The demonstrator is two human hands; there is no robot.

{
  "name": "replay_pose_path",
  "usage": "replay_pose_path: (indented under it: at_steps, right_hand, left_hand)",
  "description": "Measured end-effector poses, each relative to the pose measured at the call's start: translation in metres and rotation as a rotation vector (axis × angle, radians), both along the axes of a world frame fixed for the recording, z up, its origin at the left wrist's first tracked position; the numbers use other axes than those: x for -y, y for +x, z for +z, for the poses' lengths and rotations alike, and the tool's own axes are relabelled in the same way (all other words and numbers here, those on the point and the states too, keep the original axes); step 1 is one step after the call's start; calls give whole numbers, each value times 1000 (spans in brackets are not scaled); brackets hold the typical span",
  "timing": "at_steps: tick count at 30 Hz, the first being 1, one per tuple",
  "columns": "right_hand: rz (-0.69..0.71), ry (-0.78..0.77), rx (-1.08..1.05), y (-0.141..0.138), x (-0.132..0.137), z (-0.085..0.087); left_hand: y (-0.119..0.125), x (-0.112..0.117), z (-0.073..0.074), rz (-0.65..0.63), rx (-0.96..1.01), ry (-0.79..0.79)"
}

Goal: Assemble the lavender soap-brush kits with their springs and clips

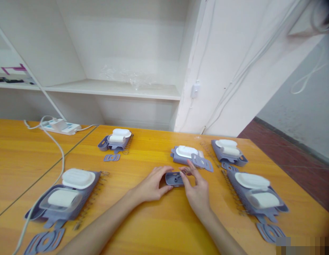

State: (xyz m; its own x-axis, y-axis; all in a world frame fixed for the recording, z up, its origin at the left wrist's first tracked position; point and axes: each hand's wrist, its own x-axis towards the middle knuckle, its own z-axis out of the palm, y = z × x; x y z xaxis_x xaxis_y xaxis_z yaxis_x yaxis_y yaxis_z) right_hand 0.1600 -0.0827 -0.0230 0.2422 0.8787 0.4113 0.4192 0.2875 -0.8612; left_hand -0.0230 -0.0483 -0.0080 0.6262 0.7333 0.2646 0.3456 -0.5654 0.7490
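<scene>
Thumb and fingers of my left hand (153,185) close around the left end of a small grey-purple plastic housing (170,179). Its open side faces up, showing a round post inside. My right hand (197,193) is at the other end, fingertips pinched on what looks like a thin metal spring (184,170), partly hidden by the fingers. Just beyond the hands lies a grey-purple body with a white oval brush pad (186,151) on it. A slotted flat plate (202,163) leans against that body's right side.
Similar part sets with white oval pads (79,178), (252,180) and white rolls lie left and right, with springs (90,200) alongside. A power strip (61,126) with a white cable (62,156) sits at left. Shelving (114,88) stands behind the wooden table (154,226).
</scene>
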Motion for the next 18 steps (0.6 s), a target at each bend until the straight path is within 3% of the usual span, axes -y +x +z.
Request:
replay_pose_path:
  at_steps: [11, 18]
  right_hand:
    - [70, 30, 236, 0, 3, -6]
    - [84, 141, 312, 1, 2, -8]
  left_hand:
    - [-1, 0, -4, -9, 23, 15]
    - [-1, -2, -9, 1, 29, -3]
